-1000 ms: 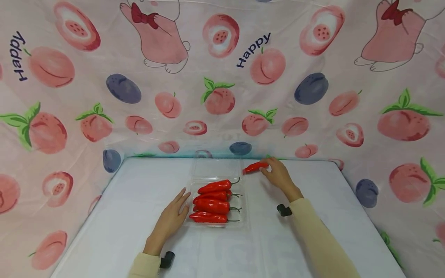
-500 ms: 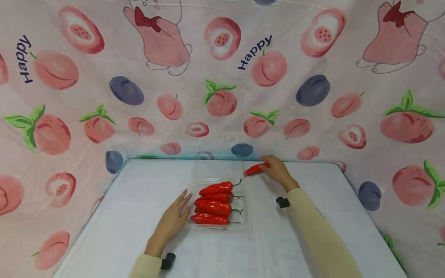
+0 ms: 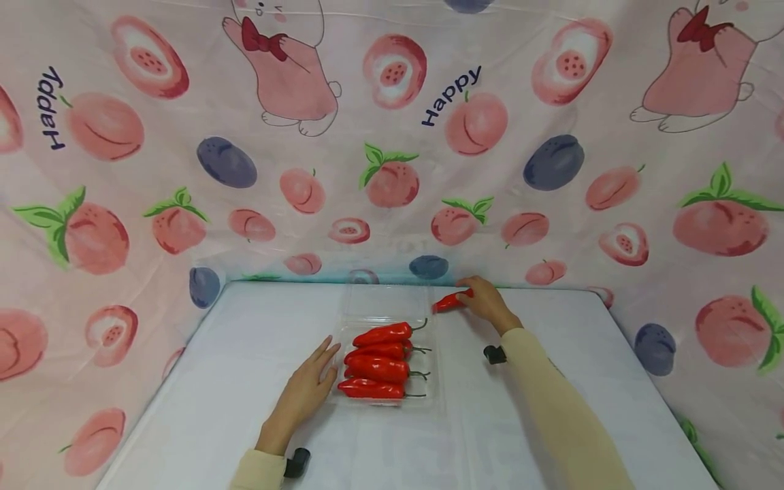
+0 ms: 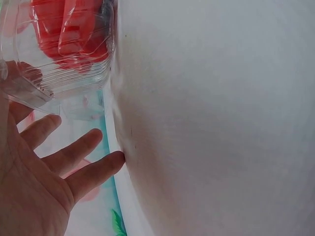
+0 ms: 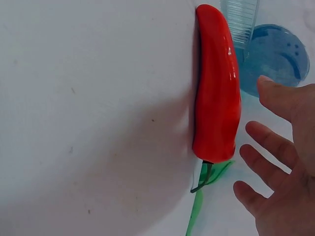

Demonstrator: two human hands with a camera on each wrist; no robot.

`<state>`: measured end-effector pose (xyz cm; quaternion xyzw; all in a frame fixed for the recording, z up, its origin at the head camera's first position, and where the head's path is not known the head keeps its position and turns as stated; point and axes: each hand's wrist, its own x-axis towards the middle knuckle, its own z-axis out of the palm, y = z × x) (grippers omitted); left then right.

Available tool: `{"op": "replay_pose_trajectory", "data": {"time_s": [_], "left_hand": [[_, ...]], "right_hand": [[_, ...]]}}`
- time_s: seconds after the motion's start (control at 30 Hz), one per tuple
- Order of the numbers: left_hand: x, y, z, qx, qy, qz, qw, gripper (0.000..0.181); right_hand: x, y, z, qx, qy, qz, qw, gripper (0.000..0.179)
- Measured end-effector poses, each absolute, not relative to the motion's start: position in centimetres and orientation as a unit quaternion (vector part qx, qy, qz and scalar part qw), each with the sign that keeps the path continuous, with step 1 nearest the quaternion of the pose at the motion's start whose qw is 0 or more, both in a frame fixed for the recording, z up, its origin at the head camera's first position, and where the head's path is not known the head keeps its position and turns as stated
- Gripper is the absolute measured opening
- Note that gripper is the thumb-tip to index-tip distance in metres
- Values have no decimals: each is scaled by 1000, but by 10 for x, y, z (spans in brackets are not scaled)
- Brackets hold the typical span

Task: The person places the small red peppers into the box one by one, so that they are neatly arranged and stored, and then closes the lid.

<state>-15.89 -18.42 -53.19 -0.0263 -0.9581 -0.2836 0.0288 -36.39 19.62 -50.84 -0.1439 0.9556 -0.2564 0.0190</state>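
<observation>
A clear plastic clamshell box (image 3: 433, 384) lies with its lid (image 3: 386, 303) folded back, holding several red chili peppers (image 3: 376, 369) with their stems pointing right. At its left side my left hand (image 3: 304, 389) rests with fingers extended. In the left wrist view that hand (image 4: 37, 182) has spread fingers, some of them behind the box wall (image 4: 74, 86). One more red chili pepper (image 3: 450, 302) lies on the table right of the lid, beneath my right hand (image 3: 488, 303). The right wrist view shows this hand (image 5: 288, 162) with loose fingers beside the pepper (image 5: 216, 93), a gap between them.
A white-covered table (image 3: 263, 327) carries everything. Behind it hangs a pink cloth (image 3: 343, 170) printed with fruit and rabbits, meeting the table's far edge. Small black cameras (image 3: 297, 463) sit at both wrists.
The head view has tilted slightly, so the scene sits a little lower. My right forearm has swung a bit forward and left, its hand staying by the loose pepper. My left hand keeps its place.
</observation>
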Motion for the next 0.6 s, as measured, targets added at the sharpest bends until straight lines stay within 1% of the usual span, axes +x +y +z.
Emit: {"op": "replay_pose_trajectory", "data": {"time_s": [0.23, 0.6], "left_hand": [[-159, -184, -532, -30, -958, -284, 32, 50], [-159, -183, -532, -26, -960, -277, 39, 51]], "right_hand": [[-364, 193, -515, -130, 961, -242, 14, 34], [-359, 192, -519, -103, 963, -244, 39, 37]]}}
